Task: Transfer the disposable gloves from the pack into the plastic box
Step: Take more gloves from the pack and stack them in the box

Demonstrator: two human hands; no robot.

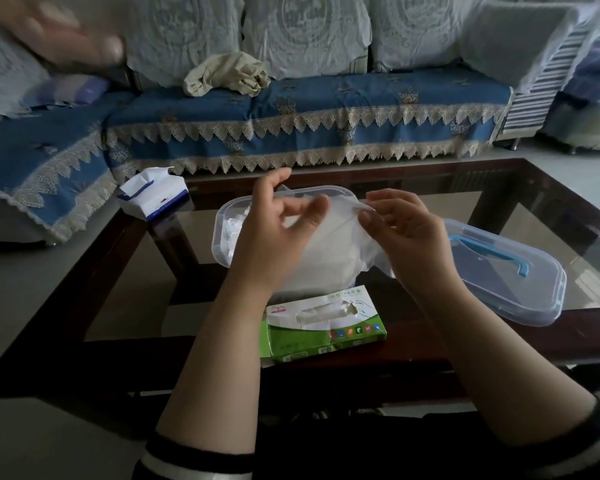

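Note:
A thin clear disposable glove [336, 251] is stretched between my two hands above the table. My left hand [274, 233] pinches its left edge and my right hand [402, 230] pinches its right edge. Behind and under the glove stands the clear plastic box [222, 233], open, with crumpled gloves inside at its left end. The green and white glove pack [326, 327] lies on the table nearer to me, its top slot torn open with gloves showing in it.
The box's clear lid [520, 282] with a blue handle lies to the right on the glass coffee table [551, 216]. A blue and white tissue pack [153, 195] sits at the table's far left corner. A blue-covered sofa [291, 109] stands behind.

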